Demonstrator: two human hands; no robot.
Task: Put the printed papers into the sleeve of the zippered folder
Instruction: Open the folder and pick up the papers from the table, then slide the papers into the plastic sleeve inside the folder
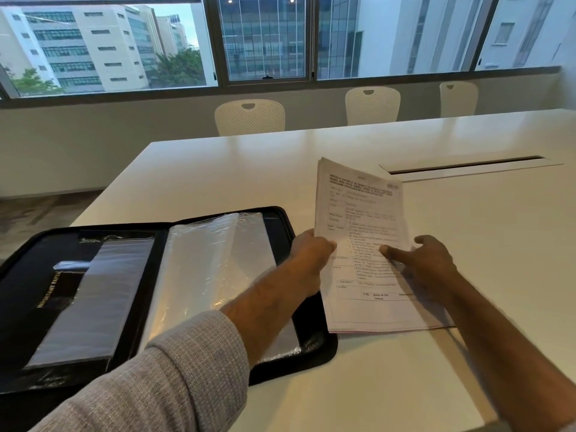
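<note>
Head view: printed papers (361, 232) tilted up off the counter (389, 385), left hand (307, 260) pinching their left edge, right hand (427, 263) gripping the right side. Just left, zippered folder (277, 360) lies open, clear sleeve (212, 263) uppermost. Beyond: cable slot (467, 166), white chairs (249, 117), windows (265, 39).

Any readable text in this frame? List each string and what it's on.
"IMPORTANT PAPE..." in gold letters on the left inner panel of the folder; the end is hidden under a plastic pocket.
"S.No." and "Name of the" near the foot of the top sheet of the papers; only just legible.
The bold heading and table text on the papers: too blurred to read.
Nothing else carries text.
</note>
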